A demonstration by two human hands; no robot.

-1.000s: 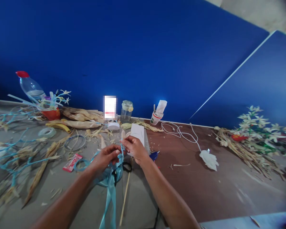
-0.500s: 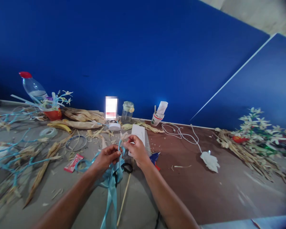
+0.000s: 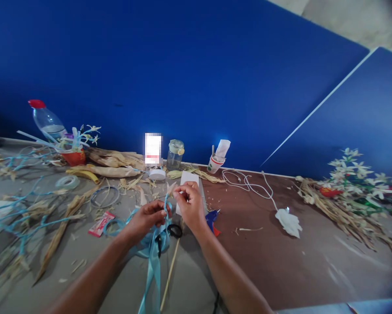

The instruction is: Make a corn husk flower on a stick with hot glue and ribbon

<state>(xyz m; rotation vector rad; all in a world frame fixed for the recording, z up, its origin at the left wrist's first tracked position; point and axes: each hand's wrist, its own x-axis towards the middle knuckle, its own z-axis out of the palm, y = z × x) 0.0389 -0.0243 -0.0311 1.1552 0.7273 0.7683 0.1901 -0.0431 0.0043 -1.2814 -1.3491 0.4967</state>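
Observation:
My left hand (image 3: 145, 216) is closed in a pinch on a light blue ribbon (image 3: 152, 266) and a thin wooden stick (image 3: 168, 279) that runs down toward me. My right hand (image 3: 191, 205) is closed just to its right, fingertips pinching the upper end of the ribbon near a small pale husk piece at the stick's top. The ribbon's loose tail hangs down between my forearms. A loop of the ribbon (image 3: 112, 224) lies on the table left of my left hand. Black scissors handles (image 3: 172, 230) show under my hands.
A white card (image 3: 188, 179), blue glue gun (image 3: 213, 218), glass jar (image 3: 174, 153), cup (image 3: 214, 162), white cable (image 3: 248, 183) and white husk flower (image 3: 289, 221) lie beyond. Dried husks (image 3: 110, 159), tape roll (image 3: 66, 182), bottle (image 3: 47, 121) stand left. A flower bundle (image 3: 352, 183) lies right.
My right hand has lifted slightly and turned, fingers curling over the top of the stick. The left hand has stayed pinched on the ribbon. The view has shifted slightly.

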